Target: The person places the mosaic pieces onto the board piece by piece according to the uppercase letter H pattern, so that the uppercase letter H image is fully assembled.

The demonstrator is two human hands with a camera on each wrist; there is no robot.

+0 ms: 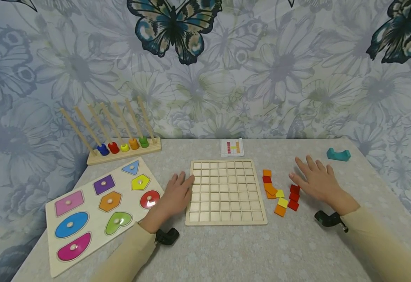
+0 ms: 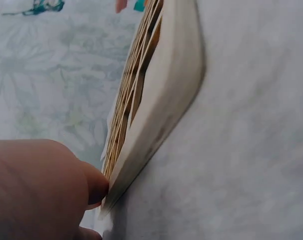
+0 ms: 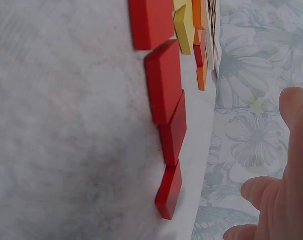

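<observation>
A wooden board with a grid of square recesses [image 1: 226, 192] lies flat in the middle of the table. My left hand [image 1: 174, 196] is at its left edge, fingers fairly straight. In the left wrist view, the thumb [image 2: 94, 182] meets the board's pale rim [image 2: 176, 75]. Right of the board lie several loose square tiles: orange ones [image 1: 280, 211], yellow ones [image 1: 282, 202] and red ones [image 1: 293, 205]. Over the table just right of the red tiles, my right hand [image 1: 319, 180] is spread with nothing in it. The right wrist view shows red tiles [image 3: 164, 85] in a row.
Behind the board lies a small card [image 1: 231, 153] printed with a coloured square pattern. A teal curved piece [image 1: 338, 155] sits at the back right. On the left are a shape puzzle board [image 1: 96, 243] with knobbed pieces and a peg stand [image 1: 96, 158] with coloured rings.
</observation>
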